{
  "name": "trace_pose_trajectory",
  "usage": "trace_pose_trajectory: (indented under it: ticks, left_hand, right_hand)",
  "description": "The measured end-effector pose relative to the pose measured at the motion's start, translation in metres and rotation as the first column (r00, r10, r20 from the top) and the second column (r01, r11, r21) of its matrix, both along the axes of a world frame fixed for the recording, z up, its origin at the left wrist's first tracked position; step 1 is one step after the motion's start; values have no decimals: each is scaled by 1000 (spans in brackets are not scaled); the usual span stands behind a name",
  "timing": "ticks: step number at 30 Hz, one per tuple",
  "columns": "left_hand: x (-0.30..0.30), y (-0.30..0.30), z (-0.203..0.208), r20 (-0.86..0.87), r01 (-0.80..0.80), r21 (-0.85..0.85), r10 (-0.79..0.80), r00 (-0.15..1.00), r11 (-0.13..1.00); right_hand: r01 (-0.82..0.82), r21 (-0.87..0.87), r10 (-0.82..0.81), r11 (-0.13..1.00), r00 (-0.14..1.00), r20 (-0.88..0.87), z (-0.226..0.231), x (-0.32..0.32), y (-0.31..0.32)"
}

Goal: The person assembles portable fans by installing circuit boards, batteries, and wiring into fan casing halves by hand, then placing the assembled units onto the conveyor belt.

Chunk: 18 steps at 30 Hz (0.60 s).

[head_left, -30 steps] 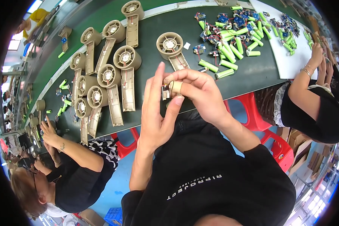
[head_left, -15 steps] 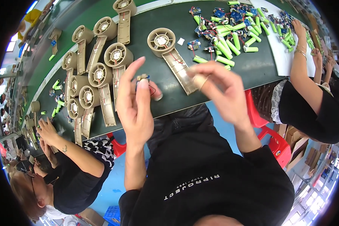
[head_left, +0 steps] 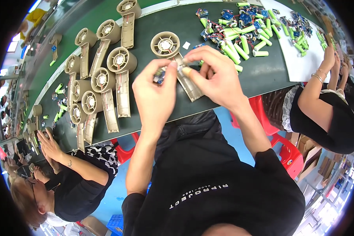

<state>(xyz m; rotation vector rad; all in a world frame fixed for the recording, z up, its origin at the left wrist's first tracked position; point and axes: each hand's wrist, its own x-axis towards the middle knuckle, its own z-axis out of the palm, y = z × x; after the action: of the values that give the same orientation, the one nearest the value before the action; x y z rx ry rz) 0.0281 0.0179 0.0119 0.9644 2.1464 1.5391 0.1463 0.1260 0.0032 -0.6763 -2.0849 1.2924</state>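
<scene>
1. Worktable (head_left: 267, 70): from where I am standing, its dark green top is stretching across the room.
2. Floor (head_left: 120, 185): plain blue, it is showing below the table's near edge.
3. Red chairs (head_left: 289, 157): these are standing along that edge, left and right.
4. Blue crate (head_left: 116, 223): it is sitting at lower left.
5. Cardboard boxes (head_left: 311, 157): these are standing beyond the right-hand chairs.
6. Window (head_left: 13, 44): it is glowing white, upper left.

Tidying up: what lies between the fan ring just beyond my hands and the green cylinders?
In the head view, a small white square, then a blue circuit board.
</scene>
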Motion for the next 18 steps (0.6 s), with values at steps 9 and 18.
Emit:
trace_pose_trajectory:
  ticks: [9,18]
  left_hand:
    - [-12,-17,4,619,-21,152,-78,782,988]
    - [-2,-34,-18,58,100,95,-106,993,990]
  right_hand:
    - [9,592,78,806,989,-122,-12,-30,-1]
    - [72,644,54,762,983,-173,-16,-34,-2]
